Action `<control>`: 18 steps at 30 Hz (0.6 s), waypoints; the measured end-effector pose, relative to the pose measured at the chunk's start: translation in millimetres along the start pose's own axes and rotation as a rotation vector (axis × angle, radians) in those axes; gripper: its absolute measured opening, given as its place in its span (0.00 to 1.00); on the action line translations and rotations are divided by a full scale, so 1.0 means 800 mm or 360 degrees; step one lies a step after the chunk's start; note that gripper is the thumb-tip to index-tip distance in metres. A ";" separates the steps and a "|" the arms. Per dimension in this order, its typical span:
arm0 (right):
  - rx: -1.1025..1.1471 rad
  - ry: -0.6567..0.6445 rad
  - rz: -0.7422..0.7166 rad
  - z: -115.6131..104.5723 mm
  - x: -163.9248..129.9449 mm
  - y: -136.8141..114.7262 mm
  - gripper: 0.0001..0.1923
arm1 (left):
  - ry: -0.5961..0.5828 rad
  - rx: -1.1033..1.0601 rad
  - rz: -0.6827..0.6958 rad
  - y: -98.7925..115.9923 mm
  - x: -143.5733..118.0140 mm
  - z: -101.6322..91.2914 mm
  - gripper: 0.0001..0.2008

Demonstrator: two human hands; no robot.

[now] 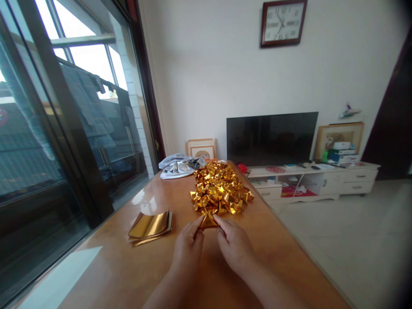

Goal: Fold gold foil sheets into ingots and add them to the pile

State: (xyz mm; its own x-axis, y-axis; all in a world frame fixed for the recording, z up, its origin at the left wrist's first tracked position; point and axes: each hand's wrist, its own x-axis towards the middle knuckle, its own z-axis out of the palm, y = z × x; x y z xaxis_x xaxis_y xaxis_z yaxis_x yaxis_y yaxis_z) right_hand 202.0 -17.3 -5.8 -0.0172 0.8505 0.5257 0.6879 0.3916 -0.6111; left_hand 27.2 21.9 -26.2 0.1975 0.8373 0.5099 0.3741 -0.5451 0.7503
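Two hands meet at the lower centre of the frame over a wooden desk (135,262): the left hand (188,249) and the right hand (234,245) each pinch one side of a small folded gold foil piece (208,220) between thumb and fingertips, holding it just above the desk surface. Directly beyond it, touching or nearly touching its far edge, lies a heap of folded gold foil pieces (220,188) that runs up the middle of the desk. To the left of the hands, well apart from them, a short stack of flat gold foil sheets (151,226) lies with its corners slightly curled. At the far end of the desk, left of the heap, sits a crumpled grey cloth (176,165). Behind the desk a dark television (272,138) stands on a low white cabinet (347,180), and a wall clock (282,22) hangs at the upper centre. Tall glass doors (58,128) fill the left side.
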 end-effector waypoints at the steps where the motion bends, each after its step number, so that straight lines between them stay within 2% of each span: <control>1: -0.0007 -0.0003 0.0002 0.000 0.000 -0.001 0.28 | -0.0005 -0.0002 0.0006 0.001 0.000 0.000 0.23; 18: -0.0090 -0.0057 -0.0019 -0.001 0.000 0.000 0.28 | -0.0020 0.0000 -0.0013 0.011 -0.001 -0.003 0.23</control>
State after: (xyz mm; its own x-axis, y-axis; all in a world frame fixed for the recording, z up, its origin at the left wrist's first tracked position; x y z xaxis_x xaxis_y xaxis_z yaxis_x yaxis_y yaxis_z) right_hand 202.7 -17.7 -5.8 -0.0511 0.8584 0.5105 0.7274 0.3823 -0.5699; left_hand 28.6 16.6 -18.9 0.2057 0.8421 0.4985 0.3759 -0.5383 0.7543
